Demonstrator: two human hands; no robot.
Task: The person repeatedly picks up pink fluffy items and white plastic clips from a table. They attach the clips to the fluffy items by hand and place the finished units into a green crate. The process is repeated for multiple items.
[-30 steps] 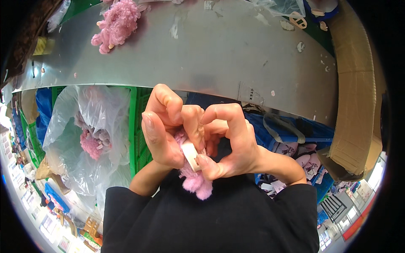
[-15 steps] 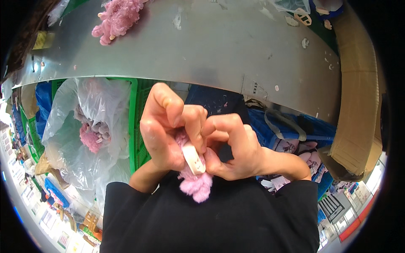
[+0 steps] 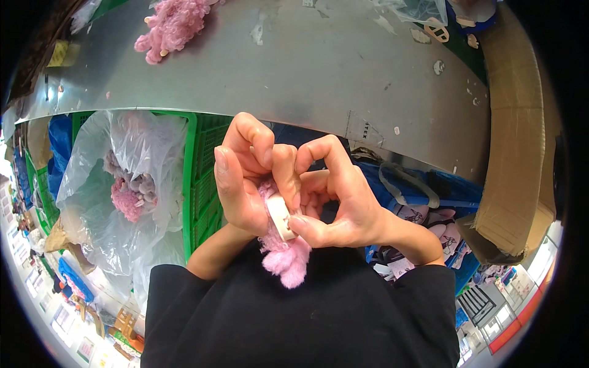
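Observation:
Just in front of my chest, a small pink plush toy (image 3: 286, 260) hangs between both hands. A smooth cream-coloured oval piece (image 3: 279, 214) with small dark marks sits against its fur. My left hand (image 3: 245, 184) is closed on the toy from the left, its fingers bent over the top. From the right my right hand (image 3: 343, 208) pinches it, with the thumb pressed on the lower end of the cream piece. The fingertips cover part of the toy, so its upper half is mostly hidden.
A metal table (image 3: 294, 73) spans the far side, carrying a curly pink plush heap (image 3: 175, 27). On the left stands a green crate (image 3: 191, 184) beside a clear plastic bag (image 3: 159, 202) of plush pieces. A blue crate (image 3: 454, 187) and a cardboard box (image 3: 512, 147) are at right.
Both hands have risen slightly with the toy. The right thumb has moved up and inward onto the cream piece, covering more of its lower end.

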